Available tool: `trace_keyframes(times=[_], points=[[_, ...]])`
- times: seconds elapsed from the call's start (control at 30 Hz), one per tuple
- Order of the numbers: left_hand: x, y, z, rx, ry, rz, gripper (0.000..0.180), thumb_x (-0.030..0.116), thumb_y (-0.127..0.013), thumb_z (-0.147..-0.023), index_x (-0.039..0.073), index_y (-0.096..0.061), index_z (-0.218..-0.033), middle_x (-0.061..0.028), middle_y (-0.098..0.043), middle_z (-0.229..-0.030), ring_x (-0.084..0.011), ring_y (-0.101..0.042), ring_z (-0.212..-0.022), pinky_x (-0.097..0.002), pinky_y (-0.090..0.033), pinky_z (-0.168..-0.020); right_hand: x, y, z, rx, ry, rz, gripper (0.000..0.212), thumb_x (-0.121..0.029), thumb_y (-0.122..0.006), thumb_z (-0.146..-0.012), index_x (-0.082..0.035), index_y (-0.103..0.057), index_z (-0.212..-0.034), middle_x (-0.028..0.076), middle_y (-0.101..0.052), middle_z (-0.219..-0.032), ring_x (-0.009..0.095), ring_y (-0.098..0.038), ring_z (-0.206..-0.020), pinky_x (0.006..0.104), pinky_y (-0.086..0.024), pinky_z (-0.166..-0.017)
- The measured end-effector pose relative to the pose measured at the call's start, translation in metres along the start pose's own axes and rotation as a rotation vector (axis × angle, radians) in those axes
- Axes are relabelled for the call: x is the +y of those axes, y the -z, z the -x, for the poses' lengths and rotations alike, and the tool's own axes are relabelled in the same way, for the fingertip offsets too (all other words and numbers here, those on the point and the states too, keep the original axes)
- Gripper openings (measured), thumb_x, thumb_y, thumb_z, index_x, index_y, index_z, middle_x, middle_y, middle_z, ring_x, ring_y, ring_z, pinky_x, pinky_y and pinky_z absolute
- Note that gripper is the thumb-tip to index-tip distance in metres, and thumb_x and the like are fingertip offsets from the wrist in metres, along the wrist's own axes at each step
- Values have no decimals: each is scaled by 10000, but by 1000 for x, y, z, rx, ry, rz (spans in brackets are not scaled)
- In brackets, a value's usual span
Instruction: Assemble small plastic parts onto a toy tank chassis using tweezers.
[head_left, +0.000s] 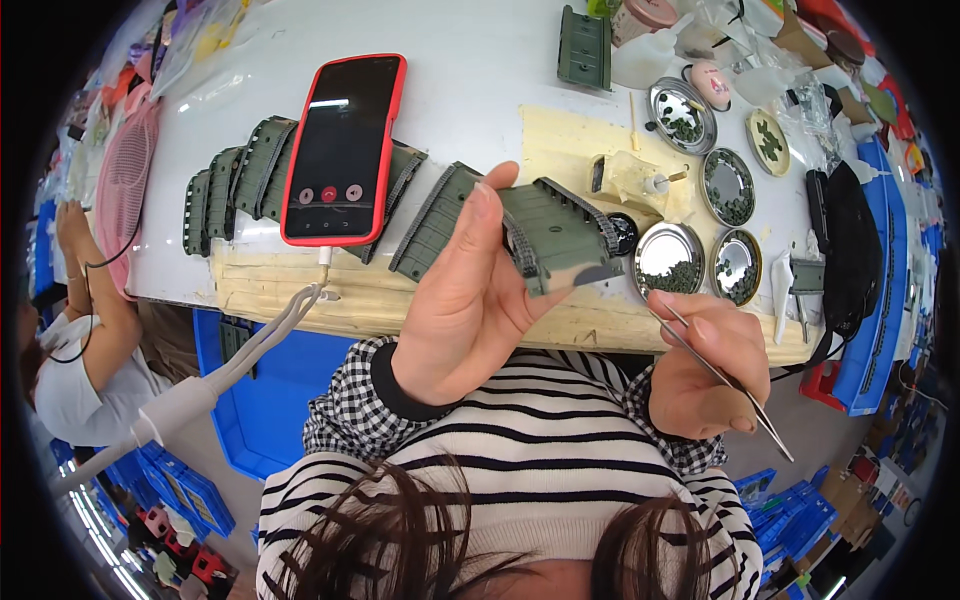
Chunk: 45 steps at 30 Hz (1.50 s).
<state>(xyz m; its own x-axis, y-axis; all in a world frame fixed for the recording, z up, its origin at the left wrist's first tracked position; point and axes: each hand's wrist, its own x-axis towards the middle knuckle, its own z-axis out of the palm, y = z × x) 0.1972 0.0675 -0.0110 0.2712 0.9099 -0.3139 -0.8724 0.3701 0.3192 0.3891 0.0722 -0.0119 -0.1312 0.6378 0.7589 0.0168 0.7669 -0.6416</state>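
Observation:
My left hand (455,300) is closed around a green camouflage-painted model part (568,250) with ridged edges, held tilted above the table's near edge. Just behind that hand lies a similar green part (432,222), partly hidden by my fingers. In my right hand (715,365) is a pair of metal tweezers (738,392), gripped between thumb and fingers. The tweezer tips are close to the near rim of a round metal dish (668,232) holding small dark green pieces (678,280). Whether the tips pinch anything is too small to tell.
A red-cased phone (340,150) on a white cable stand (180,408) stands over a row of green parts (240,185). More metal dishes (735,265) of small pieces sit at right, beside a yellow-wrapped block (640,185). A blue bin (260,400) lies below the edge; a co-worker (85,330) sits left.

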Motion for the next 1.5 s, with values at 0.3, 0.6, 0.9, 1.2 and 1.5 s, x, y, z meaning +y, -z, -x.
trace_keyframes(times=[0.3,0.6,0.9,1.2,1.5], points=[[4,-9,-6,-37,154,244,457,432,-514,-955,21,-502,-1152,-189,-536,-1186,-311,-506,-1222,-378,-482,-1032,-15,8,-13,-127,-77,17,393,-320,-543,-954,22,-592,-1142,192,-658,-972,307,-672,-885,355,-545,-741],[-4,-8,-10,2,182,209,487,447,-521,-948,8,-502,-1160,-185,-528,-1191,-299,-521,-1200,-341,-472,-1045,-15,9,-22,-205,-141,221,291,-237,-585,-945,-13,-611,-1129,199,-658,-1047,289,-662,-923,344,-529,-791],[-11,-4,-4,-33,289,183,508,508,-431,-969,81,-517,-1230,-160,-522,-1254,-291,-534,-1184,-365,-509,-973,-14,0,-40,-241,-213,474,424,-60,-792,-665,-8,-644,-1060,169,-666,-1079,318,-641,-976,362,-519,-843],[-19,13,9,-518,179,-465,802,638,-389,-927,24,-275,-1430,-108,-392,-1420,-247,-385,-1329,-415,-317,-1089,-23,20,-39,-490,-247,209,315,-174,-773,-704,-46,-677,-975,68,-690,-940,306,-617,-1017,450,-451,-943],[-12,41,9,-716,312,-415,870,300,-897,-638,-58,-449,-1292,-112,-600,-1136,-174,-577,-1060,-318,-416,-953,-19,40,-33,-355,-320,295,483,-363,-598,-846,6,-631,-1156,154,-645,-1062,346,-580,-1097,431,-459,-927]])
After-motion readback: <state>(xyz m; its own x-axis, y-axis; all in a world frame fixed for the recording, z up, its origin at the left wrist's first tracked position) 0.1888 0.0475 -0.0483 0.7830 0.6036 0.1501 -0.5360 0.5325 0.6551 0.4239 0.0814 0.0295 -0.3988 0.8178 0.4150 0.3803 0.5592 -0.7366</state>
